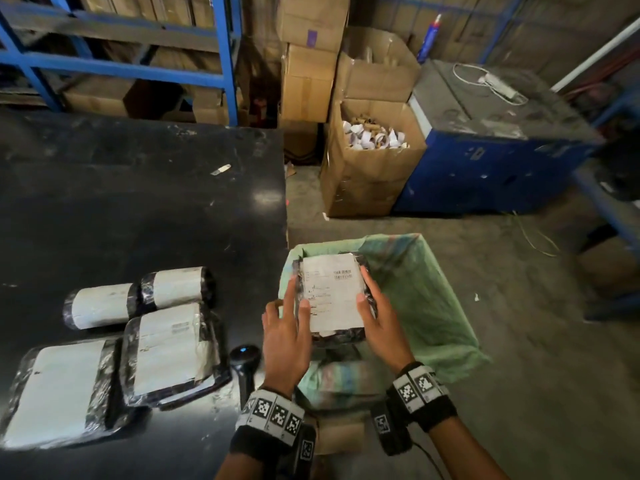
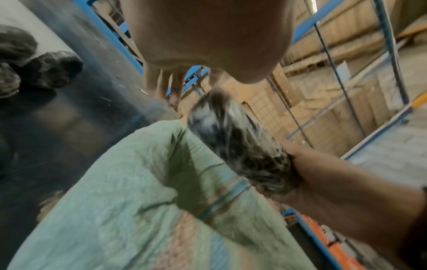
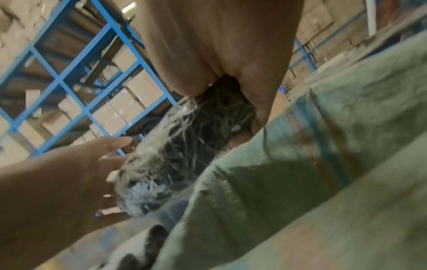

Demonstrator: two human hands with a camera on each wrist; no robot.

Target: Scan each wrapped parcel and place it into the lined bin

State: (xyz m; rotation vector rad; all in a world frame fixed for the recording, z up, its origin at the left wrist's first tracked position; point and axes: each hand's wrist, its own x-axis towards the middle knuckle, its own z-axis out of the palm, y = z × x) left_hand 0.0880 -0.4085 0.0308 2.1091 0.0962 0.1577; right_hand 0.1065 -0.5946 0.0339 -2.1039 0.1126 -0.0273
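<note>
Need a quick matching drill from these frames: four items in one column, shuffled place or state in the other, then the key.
1. scanner
2. labelled parcel
3. green liner
4. paper scraps

A. between both hands, above the bin
B. lying on the black table
C. filling an open cardboard box
D. draped over the bin's rim

Pairs: 1-B, 2-A, 3-D, 4-C

Right hand (image 1: 379, 318) gripping, left hand (image 1: 285, 336) fingers straight, spread.
</note>
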